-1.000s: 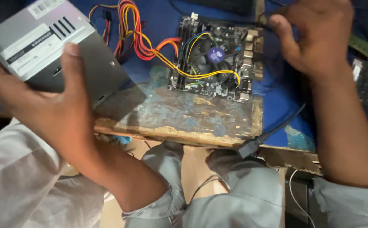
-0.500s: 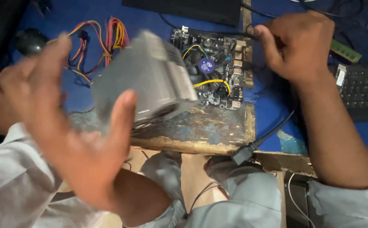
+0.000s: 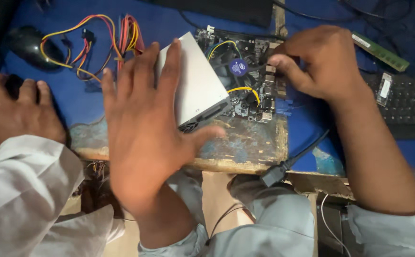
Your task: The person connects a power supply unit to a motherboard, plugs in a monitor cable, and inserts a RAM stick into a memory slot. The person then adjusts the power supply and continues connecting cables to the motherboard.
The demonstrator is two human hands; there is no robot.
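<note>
L hand (image 3: 143,138) spread flat, fingers (image 3: 169,71) wide, palm down on grey metal power supply box (image 3: 195,85); not gripping, just resting on top/side; box sits on the table (image 3: 245,147), tilted, its far end touching the motherboard (image 3: 250,81); wire bundle (red/yellow/orange) (image 3: 98,43) trails off box's far-left side over the blue mat; R hand (image 3: 321,64) at motherboard's right edge, fingers curled narrow, tips pinched on smth small at the board edge; can't tell what; board has fan w/ blue centre, yellow+black leads across it; another person's hand (image 3: 19,109) resting on table at left, near black mouse (image 3: 29,45); green RAM stick (image 3: 381,52) and black keyboard (image 3: 407,107) to the right, well apart from the box
</note>
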